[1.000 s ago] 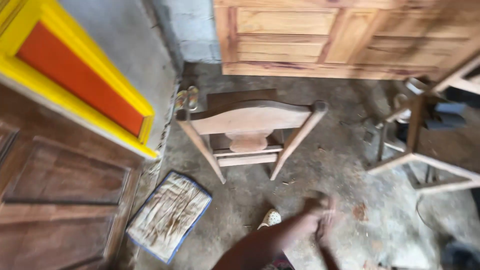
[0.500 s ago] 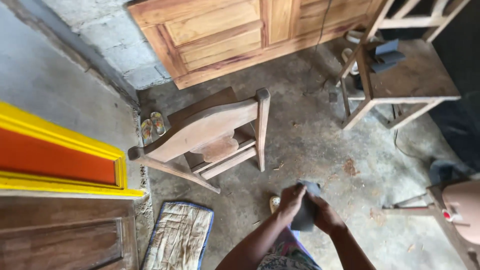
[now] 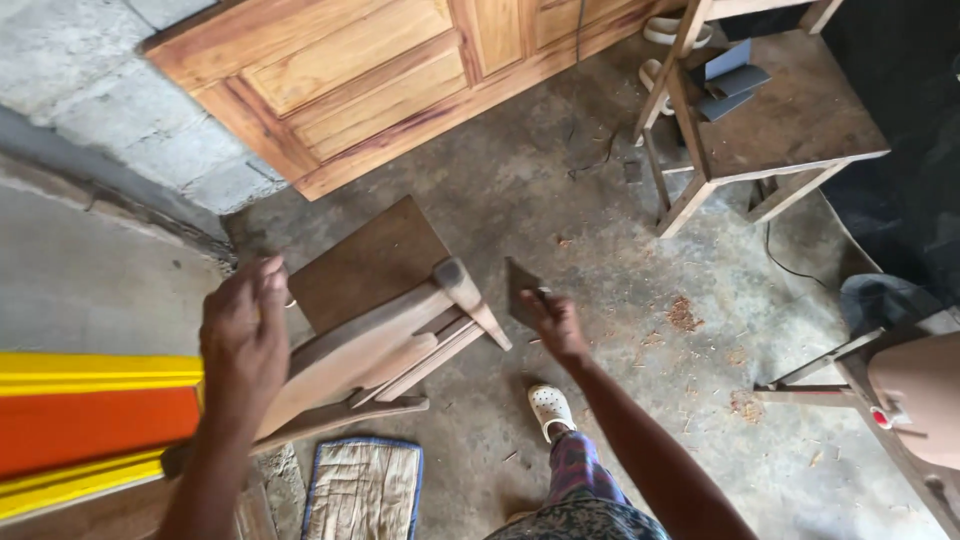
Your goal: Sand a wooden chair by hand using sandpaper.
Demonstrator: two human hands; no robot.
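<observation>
Left hand (image 3: 243,335) over tilted wooden chair (image 3: 375,330) backrest, fingers loosely curled, contact unclear; right hand (image 3: 556,322) fingers pinching dark sandpaper sheet (image 3: 522,291) just right of chair post, above concrete floor (image 3: 600,230)

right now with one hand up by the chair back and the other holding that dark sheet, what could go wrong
The wooden chair looks tilted, and the left hand sits near its top rail without a clear grip, so it might tip over. The right hand pinches the dark sheet only at one edge; it could slip. A cord and wood shavings on the floor might trip the sandalled foot.
</observation>
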